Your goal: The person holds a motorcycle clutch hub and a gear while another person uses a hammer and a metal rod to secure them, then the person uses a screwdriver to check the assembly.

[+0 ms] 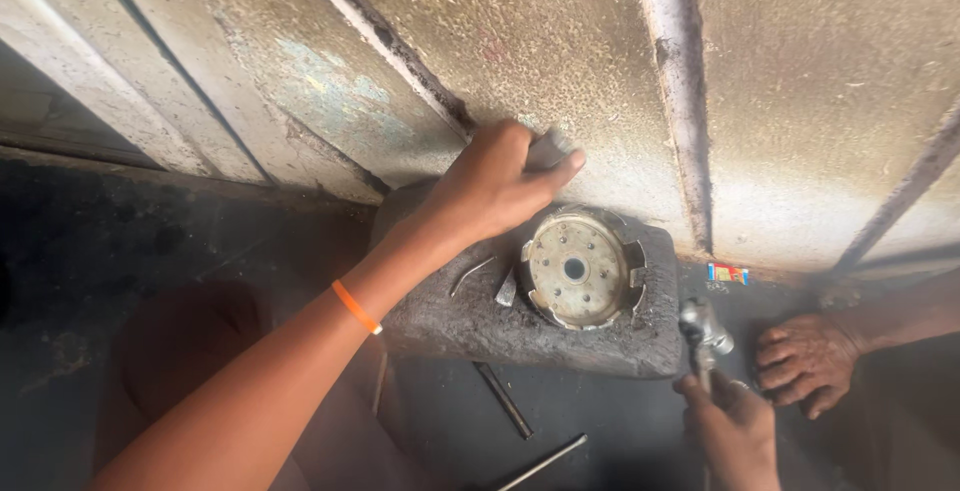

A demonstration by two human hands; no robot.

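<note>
So the left hand [490, 186] is up at the far edge of a rough dark stone block [470, 326], fingers [560, 166] clenched around a small grey metal piece [548, 148] right against the grimy metal wall [800, 81] behind it. There's an orange band [357, 308] on that wrist. Sitting on top of the block is a round metal disc part [577, 269] with a centre hole and notched tabs round the rim, and just left of it lie a couple of small bent metal bits [487, 278]. The right hand [735, 421] is down at the bottom right, fingers wrapped round the handle of a hammer [704, 329] whose head is just beside the block's right corner. Another person's hand [806, 356] rests flat on the floor further right (knuckles up, holding nothing). Two thin metal rods [505, 399] lie on the dark floor [120, 241] below the block.
</note>
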